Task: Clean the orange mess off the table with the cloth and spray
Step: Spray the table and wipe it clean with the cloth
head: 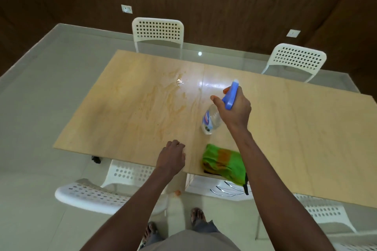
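Orange smears (163, 104) spread across the left-middle of the light wooden table (295, 138), with a wet glossy patch at their far end. My right hand (234, 108) grips a clear spray bottle (211, 120) by its blue trigger head, held above the table just right of the smears. A green cloth (224, 161) stained orange lies bunched at the near edge, partly hanging over it, under my right forearm. My left hand (172, 157) rests on the near table edge with fingers loosely curled, holding nothing, left of the cloth.
White perforated chairs stand at the far side (158, 30) and far right (295, 59). More white chairs (98, 191) are tucked at the near side by my legs. A small orange bit (178, 192) lies on the tiled floor under the table edge.
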